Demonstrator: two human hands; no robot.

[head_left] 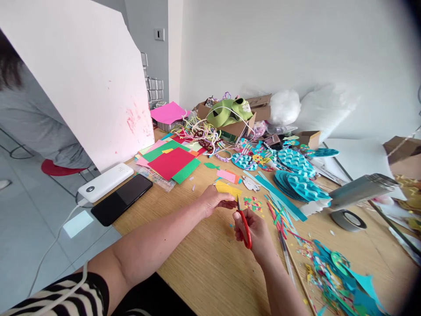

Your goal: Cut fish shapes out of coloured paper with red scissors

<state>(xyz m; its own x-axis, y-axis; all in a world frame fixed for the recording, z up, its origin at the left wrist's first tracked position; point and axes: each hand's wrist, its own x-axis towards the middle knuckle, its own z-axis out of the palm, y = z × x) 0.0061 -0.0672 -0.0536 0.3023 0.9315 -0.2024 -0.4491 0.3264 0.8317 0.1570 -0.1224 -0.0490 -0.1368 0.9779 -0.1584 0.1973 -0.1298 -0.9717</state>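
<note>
My left hand [213, 199] pinches a piece of yellow paper [227, 189] just above the wooden table [204, 259]. My right hand [255, 232] grips red-handled scissors [244, 224], fingers through the loops. The blades point up and meet the yellow paper's lower edge. Small bits of cut coloured paper [252, 204] lie just to the right of the scissors.
Red and green paper sheets [171, 162], a black phone [122, 198] and a white power bank [105, 182] lie left. Teal wavy cutouts [296, 175], a tape roll [347, 219], a metal flask [362, 189], paper scraps [332, 267] sit right. A cardboard box [230, 116] stands behind. A person [29, 114] sits beyond a white board [82, 74].
</note>
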